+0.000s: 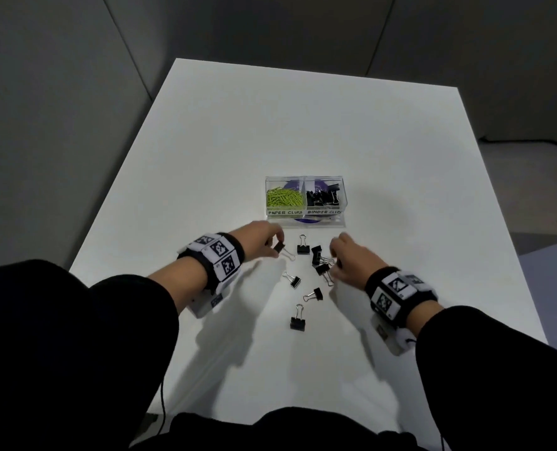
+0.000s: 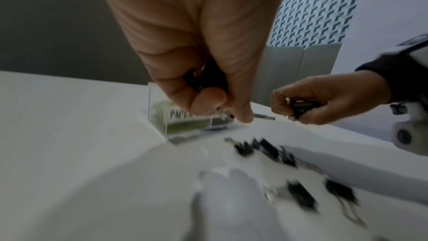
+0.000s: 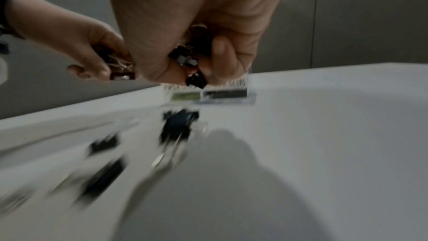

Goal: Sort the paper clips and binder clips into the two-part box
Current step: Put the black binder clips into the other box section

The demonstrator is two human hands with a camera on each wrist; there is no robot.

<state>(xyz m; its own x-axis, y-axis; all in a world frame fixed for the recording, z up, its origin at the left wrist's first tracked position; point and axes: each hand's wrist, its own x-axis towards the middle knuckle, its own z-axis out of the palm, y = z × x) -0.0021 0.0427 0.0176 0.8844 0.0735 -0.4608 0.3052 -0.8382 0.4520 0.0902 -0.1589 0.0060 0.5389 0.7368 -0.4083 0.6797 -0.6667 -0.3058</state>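
A clear two-part box (image 1: 304, 222) stands mid-table, green paper clips (image 1: 283, 199) in its left part, black binder clips (image 1: 322, 196) in its right. Several loose black binder clips (image 1: 316, 293) lie on the white table (image 1: 238, 141) in front of it. My left hand (image 1: 270, 244) is just left of the pile and pinches a binder clip (image 1: 279, 255) at its fingertips, with more black clips curled in the palm (image 2: 203, 78). My right hand (image 1: 339, 258) hovers at the pile's right side, fingers curled round a bunch of binder clips (image 3: 192, 58).
Grey partition walls (image 1: 59, 109) surround the table. The table's front edge is at my lap, and its right edge (image 1: 505, 239) drops to a lower grey-blue surface. Both wrist views are blurred by motion.
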